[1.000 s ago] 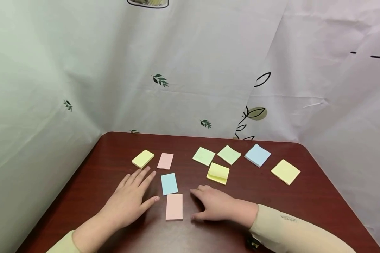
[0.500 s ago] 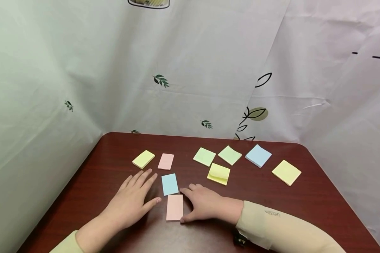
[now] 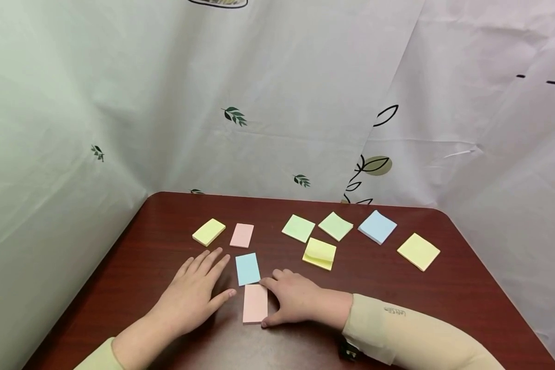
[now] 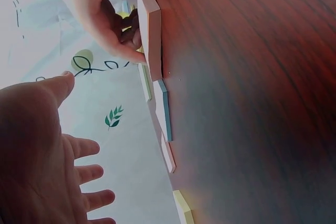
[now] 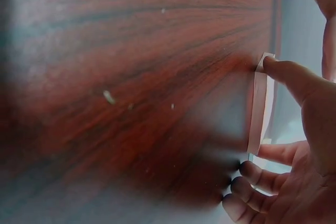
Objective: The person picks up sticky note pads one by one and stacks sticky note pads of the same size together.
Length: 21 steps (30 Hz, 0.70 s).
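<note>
A thick pink sticky note pad [image 3: 255, 304] lies on the dark red table nearest the person. My right hand [image 3: 298, 300] pinches it by its two short ends: thumb at the near end, index finger at the far one, as the right wrist view [image 5: 294, 124] shows. The other fingers curl loosely beside it. A light blue sticky note pad [image 3: 247, 269] lies just beyond, its corner close to the pink pad. My left hand [image 3: 189, 295] is spread palm down to the left, fingers straight and holding nothing.
Farther back lie a small yellow pad [image 3: 209, 232] and a smaller pink pad [image 3: 242, 235]. To the right are green pads [image 3: 298, 228], a yellow pad with a curled sheet [image 3: 319, 253], a blue pad [image 3: 377, 227] and a pale yellow pad [image 3: 418, 251]. A patterned white curtain [image 3: 277, 103] surrounds the table.
My right hand has moved left to the pink pad and taken its ends between thumb and index finger. The left hand stays nearly where it was.
</note>
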{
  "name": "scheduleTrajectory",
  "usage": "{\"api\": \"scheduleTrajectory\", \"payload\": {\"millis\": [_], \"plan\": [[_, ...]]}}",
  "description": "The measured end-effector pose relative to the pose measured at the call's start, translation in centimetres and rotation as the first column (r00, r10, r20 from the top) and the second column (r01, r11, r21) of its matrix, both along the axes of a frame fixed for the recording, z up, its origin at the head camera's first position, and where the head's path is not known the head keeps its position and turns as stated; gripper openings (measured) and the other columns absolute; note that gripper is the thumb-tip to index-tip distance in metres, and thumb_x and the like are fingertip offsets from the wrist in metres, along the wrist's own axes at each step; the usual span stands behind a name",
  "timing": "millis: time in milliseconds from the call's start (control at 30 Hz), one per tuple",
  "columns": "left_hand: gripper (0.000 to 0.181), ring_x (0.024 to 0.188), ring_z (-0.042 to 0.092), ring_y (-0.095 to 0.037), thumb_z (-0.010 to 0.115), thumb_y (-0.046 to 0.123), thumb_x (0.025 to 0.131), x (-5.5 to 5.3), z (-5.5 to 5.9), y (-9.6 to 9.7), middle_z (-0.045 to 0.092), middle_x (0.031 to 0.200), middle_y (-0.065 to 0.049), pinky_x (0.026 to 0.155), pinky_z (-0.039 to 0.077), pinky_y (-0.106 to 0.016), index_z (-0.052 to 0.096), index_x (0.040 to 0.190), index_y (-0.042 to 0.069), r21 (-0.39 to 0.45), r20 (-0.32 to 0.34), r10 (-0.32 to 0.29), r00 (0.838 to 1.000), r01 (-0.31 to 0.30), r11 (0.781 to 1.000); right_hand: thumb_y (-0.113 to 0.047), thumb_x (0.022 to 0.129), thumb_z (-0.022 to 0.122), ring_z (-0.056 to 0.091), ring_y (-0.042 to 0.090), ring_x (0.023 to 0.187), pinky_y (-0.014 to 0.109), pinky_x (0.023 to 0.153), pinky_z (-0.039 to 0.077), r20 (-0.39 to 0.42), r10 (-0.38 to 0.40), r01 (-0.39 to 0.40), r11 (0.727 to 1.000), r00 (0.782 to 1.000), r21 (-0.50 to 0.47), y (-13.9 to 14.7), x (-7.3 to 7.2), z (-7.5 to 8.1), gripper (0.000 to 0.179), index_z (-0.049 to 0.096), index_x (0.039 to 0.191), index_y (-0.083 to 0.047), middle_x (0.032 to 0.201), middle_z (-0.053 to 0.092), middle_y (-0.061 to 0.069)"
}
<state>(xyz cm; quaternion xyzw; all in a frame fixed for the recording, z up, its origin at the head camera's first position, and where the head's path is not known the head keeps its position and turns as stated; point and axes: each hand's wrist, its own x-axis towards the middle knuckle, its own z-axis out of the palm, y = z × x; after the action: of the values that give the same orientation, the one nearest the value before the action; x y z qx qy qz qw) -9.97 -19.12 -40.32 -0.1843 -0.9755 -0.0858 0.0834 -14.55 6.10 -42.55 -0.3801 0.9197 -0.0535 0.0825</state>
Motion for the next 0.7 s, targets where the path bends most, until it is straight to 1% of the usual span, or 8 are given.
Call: {"api": "scheduleTrajectory", "payload": {"millis": [167,367,533,700], "plan": [[0.074,0.141,0.035,-0.037,0.059,0.058,0.093,-0.03,-0.07,0.02,0.038,0.155,-0.011,0.113,0.023,-0.057,0.045,0.149,0.011,-0.005,0.008,0.007,1.0,-0.007,1.0,-0.067,0.072,0.075,0.054,0.013,0.096,0.031,0.083,0.049,0.004,-0.002,0.002,1.0,1.0,0.016,0.07,0.03,-0.05,0.079,0.06,0.133,-0.019,0.109,0.056,-0.006],[0.074,0.14,0.037,-0.038,0.06,0.057,0.092,-0.04,-0.06,0.16,0.039,0.154,-0.012,0.112,0.025,-0.058,0.046,0.148,0.011,-0.017,-0.01,0.003,1.0,-0.003,1.0,-0.066,0.072,0.076,0.054,0.012,0.094,0.03,0.081,0.049,-0.011,0.002,-0.002,1.0,1.0,0.01,0.15,0.04,-0.14,0.077,0.062,0.131,-0.018,0.105,0.056,-0.007],[0.074,0.14,0.037,-0.038,0.06,0.057,0.092,-0.06,-0.15,0.2,0.039,0.154,-0.012,0.112,0.024,-0.058,0.047,0.148,0.011,-0.02,-0.02,0.002,1.0,-0.003,1.0,-0.065,0.071,0.077,0.055,0.013,0.095,0.03,0.081,0.05,-0.028,-0.014,0.015,1.0,1.0,0.016,0.35,-0.06,-0.3,0.077,0.063,0.128,-0.015,0.104,0.056,-0.006],[0.074,0.14,0.036,-0.038,0.059,0.058,0.092,-0.07,-0.06,0.28,0.039,0.154,-0.012,0.112,0.023,-0.058,0.047,0.148,0.011,-0.017,-0.018,0.002,1.0,-0.002,1.0,-0.067,0.071,0.076,0.055,0.014,0.094,0.03,0.082,0.05,-0.041,-0.02,0.021,0.999,0.999,0.032,0.52,-0.15,-0.45,0.078,0.064,0.126,-0.013,0.103,0.055,-0.005]]}}
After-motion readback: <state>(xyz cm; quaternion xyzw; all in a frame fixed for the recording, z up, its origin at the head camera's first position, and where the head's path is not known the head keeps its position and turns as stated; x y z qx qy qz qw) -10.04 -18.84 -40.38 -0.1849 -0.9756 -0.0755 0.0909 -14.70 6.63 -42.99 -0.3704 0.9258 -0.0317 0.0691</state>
